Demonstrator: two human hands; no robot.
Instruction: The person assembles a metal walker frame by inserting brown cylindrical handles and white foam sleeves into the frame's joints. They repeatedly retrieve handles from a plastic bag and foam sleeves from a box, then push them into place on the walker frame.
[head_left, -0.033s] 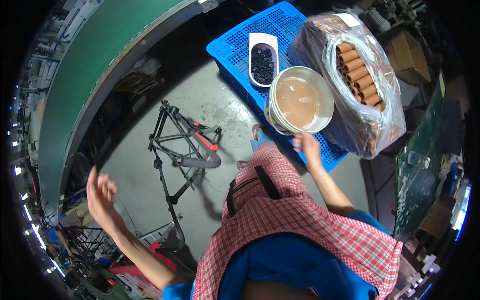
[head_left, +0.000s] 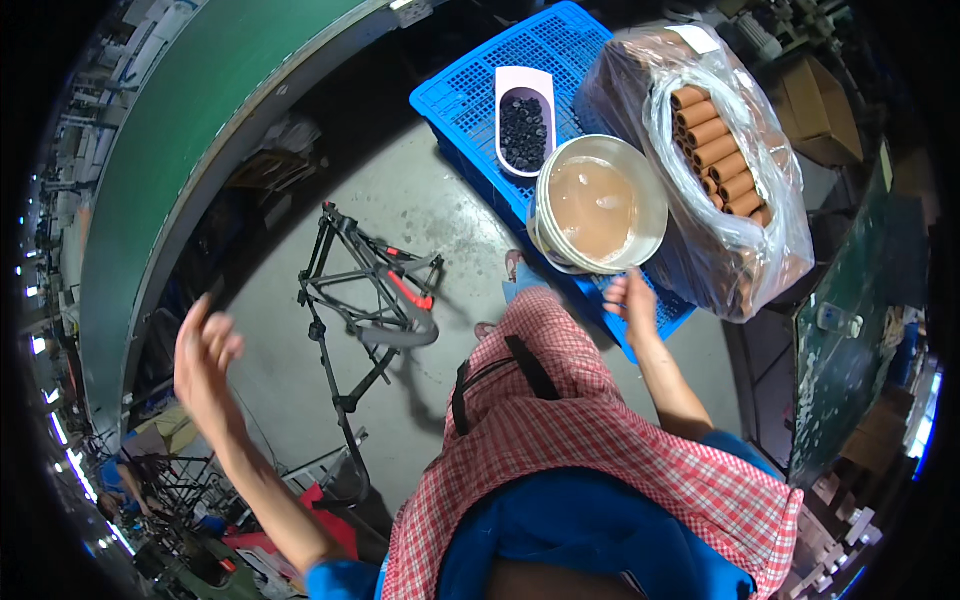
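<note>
My left hand [head_left: 208,362] is raised over the floor at the left, well away from the bicycle frame. Its fingers are apart and loosely bent, and nothing shows in them. Just below the bucket's near rim is my right hand [head_left: 634,306], above the corner of the blue crate, fingers loosely curled with no object visible. Cloudy brownish liquid fills part of the white bucket [head_left: 655,205]. Beside it stands a pale pink scoop-shaped container [head_left: 525,80] of small black parts [head_left: 524,130]. A dark bicycle frame [head_left: 352,262] with a red section is at centre left.
The bucket and container rest on the blue plastic crate [head_left: 462,92]. Clear plastic wraps a big bundle [head_left: 625,80] of brown tubes [head_left: 715,150]. A long green-topped bench [head_left: 150,220] curves along the left. A cardboard box [head_left: 815,110] and dark green panel [head_left: 840,340] are at right.
My right hand has shifted slightly right, off the bucket's near rim. My left hand has risen a little. The bicycle frame's thick grey tube sits slightly lower in the view.
</note>
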